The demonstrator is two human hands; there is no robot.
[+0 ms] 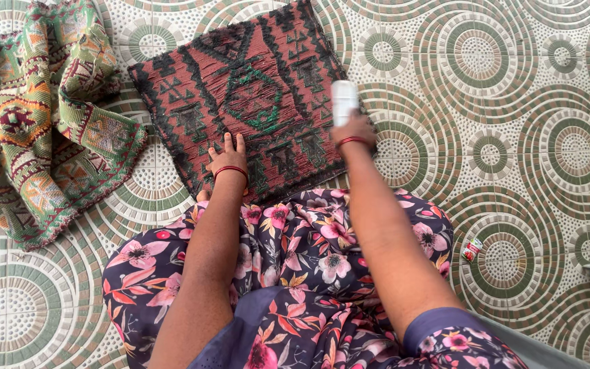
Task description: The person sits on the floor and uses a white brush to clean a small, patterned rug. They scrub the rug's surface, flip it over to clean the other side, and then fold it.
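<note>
Flat, square, rust-red woven cushion cover with dark green geometric pattern lies on the floor directly ahead of the knees; its near edge meets the floral skirt. Open tile to the right of it and beyond. Left side: a crumpled green, orange and maroon woven cloth sits just beside the cover's left corner.

Left hand: fingers extended, pressed flat on the cover near its lower edge. Right hand: fingers wrapped around a small white cylindrical object, held over the cover's right edge.

Surface: glossy mosaic-print floor tiles with green and brown concentric circles. A small red and white wrapper lies on tile at right, well apart.
</note>
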